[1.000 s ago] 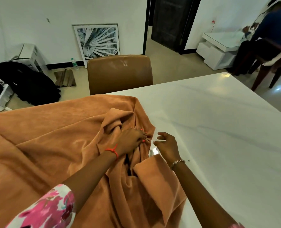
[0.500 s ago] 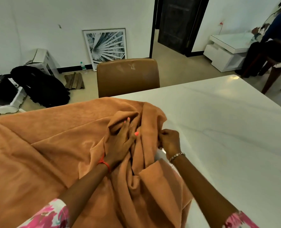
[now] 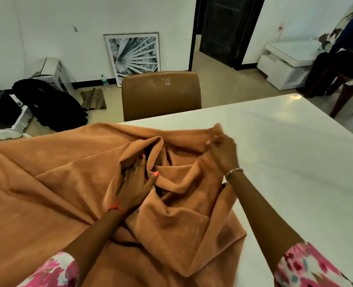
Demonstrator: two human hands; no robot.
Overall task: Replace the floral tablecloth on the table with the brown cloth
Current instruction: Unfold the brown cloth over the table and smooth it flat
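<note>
The brown cloth (image 3: 57, 183) lies rumpled over the left half of the white table (image 3: 295, 162). My left hand (image 3: 137, 181) rests flat on a bunched fold near the cloth's middle, fingers straight, tips tucked under a fold. My right hand (image 3: 223, 152) pinches the cloth's edge and holds it lifted over the bare tabletop to the right; it is motion-blurred. No floral tablecloth is in view.
A brown chair (image 3: 161, 94) stands at the table's far edge. On the floor at left lie a black bag (image 3: 51, 104) and boxes. A framed picture (image 3: 133, 54) leans on the wall. A seated person (image 3: 341, 56) is at far right.
My right hand took hold of the cloth's edge and pulled it up and to the right over the bare table. My left hand flattened and stayed on the folds.
</note>
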